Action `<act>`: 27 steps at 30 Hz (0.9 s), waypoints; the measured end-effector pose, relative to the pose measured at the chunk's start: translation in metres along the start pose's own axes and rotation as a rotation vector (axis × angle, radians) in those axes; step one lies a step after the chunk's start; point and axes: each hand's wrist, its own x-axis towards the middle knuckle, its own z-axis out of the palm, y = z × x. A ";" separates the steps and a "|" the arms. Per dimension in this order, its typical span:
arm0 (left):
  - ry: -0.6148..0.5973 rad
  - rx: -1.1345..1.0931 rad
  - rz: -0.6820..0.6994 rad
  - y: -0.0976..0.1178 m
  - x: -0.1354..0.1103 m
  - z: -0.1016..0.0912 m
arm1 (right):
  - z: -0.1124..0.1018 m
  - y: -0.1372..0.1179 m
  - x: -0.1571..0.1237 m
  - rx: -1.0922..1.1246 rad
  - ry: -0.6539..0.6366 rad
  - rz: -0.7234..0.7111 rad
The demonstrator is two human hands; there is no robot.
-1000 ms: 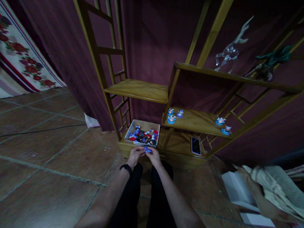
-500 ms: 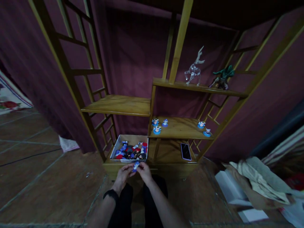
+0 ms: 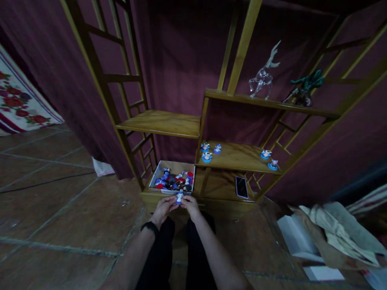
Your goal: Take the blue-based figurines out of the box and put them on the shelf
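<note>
Figure [image 3: 179,197], long axis upright, found grasped between left hand [image 3: 163,208] and right hand [image 3: 190,205]. Box [image 3: 178,165] at eleven o'clock; shelf [image 3: 238,155] at two, right hand nearer.

The left forearm [image 3: 133,249] and right forearm [image 3: 211,241], both bare, reach forward from the lower edge of the view and slant inward toward each other. The left hand [image 3: 162,208] and right hand [image 3: 190,204] come close together ahead of the knees, thumbs and fingers bent in a light two-sided pinch, at nearly the same height. Between the forearms, the dark-clad legs [image 3: 159,257] stand slightly apart.
</note>
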 end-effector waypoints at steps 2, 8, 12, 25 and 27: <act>0.008 0.008 -0.005 -0.001 0.000 -0.001 | -0.001 -0.002 -0.002 0.007 0.002 0.016; 0.011 0.002 -0.003 -0.005 0.005 -0.006 | -0.001 -0.006 -0.005 -0.016 -0.020 0.026; -0.003 -0.019 -0.007 -0.006 0.004 -0.004 | 0.000 -0.006 -0.006 -0.003 -0.022 0.016; 0.007 -0.054 0.000 -0.008 0.006 -0.005 | -0.002 -0.009 -0.006 0.065 -0.073 0.061; 0.014 -0.049 -0.002 -0.008 0.007 -0.006 | -0.002 -0.010 -0.006 0.072 -0.086 0.061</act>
